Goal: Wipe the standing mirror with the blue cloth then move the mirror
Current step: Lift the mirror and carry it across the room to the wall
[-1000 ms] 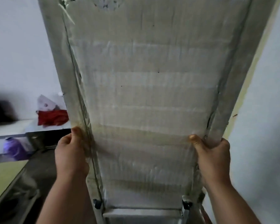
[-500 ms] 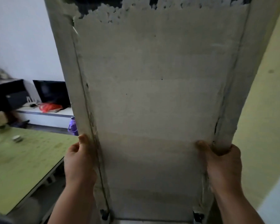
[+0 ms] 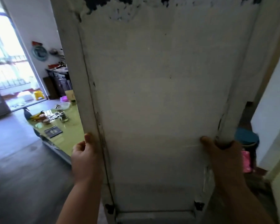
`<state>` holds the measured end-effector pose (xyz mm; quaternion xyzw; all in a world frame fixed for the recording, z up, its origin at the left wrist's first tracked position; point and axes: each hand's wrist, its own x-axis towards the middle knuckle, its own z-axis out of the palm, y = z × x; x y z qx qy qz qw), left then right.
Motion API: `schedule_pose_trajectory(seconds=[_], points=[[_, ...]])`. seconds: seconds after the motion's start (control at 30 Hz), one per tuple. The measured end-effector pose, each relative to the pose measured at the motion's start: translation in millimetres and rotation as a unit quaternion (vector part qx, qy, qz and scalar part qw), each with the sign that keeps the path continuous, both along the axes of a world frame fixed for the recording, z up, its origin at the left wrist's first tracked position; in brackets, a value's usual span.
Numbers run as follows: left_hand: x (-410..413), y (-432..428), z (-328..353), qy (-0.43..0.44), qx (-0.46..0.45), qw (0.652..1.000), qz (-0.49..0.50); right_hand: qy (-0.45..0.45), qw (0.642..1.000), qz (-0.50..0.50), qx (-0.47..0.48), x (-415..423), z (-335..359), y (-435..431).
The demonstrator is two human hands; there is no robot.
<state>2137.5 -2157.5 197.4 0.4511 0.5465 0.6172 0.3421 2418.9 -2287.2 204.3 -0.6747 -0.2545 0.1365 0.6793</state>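
The standing mirror (image 3: pixel 160 102) fills the middle of the head view, its worn white back panel facing me and peeling paint at the top. It is upright and held in front of me. My left hand (image 3: pixel 86 159) grips its left frame edge, thumb on the back. My right hand (image 3: pixel 223 157) grips the right frame edge at about the same height. The mirror's glass side is hidden. No blue cloth shows.
A low yellow-green table (image 3: pixel 63 131) with bowls, bananas and jars stands at the left, close to the mirror's left edge. Dark floor (image 3: pixel 14 159) spreads beyond it toward a bright balcony door (image 3: pixel 8 65). A dark cabinet (image 3: pixel 58 81) stands behind. At the right are a white wall (image 3: pixel 271 110), a teal bin (image 3: pixel 246 136) and something pink (image 3: pixel 246 160).
The view has swung left across the room with the mirror carried along. The wall and shelf gave way to the table, then the balcony door. Both hands kept their grip.
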Motion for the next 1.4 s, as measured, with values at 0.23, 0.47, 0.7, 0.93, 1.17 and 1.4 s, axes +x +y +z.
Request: schedule_pose_trajectory(seconds=[0.23,0.47,0.7,0.93,1.17,1.4], points=[[-41,-45,-18,-0.061,-0.023,0.998,0.021,-0.010,0.999,0.031,-0.007,-29,-9,-21],[-43,-96,-21,-0.066,-0.030,0.996,0.044,-0.017,0.998,0.056,-0.020,-27,-11,-45],[-36,-150,-12,-0.023,-0.038,0.998,0.046,-0.011,0.995,0.091,-0.029,-8,-12,-67],[-16,-190,-5,-0.038,-0.043,0.998,0.037,-0.025,0.994,0.093,-0.043,16,-15,-89],[-14,-206,-4,-0.051,-0.027,0.998,0.006,-0.038,0.993,0.097,-0.051,19,-7,-108],[-54,-222,-9,0.005,0.013,0.999,-0.049,-0.062,0.993,0.083,-0.058,-13,0,-129]])
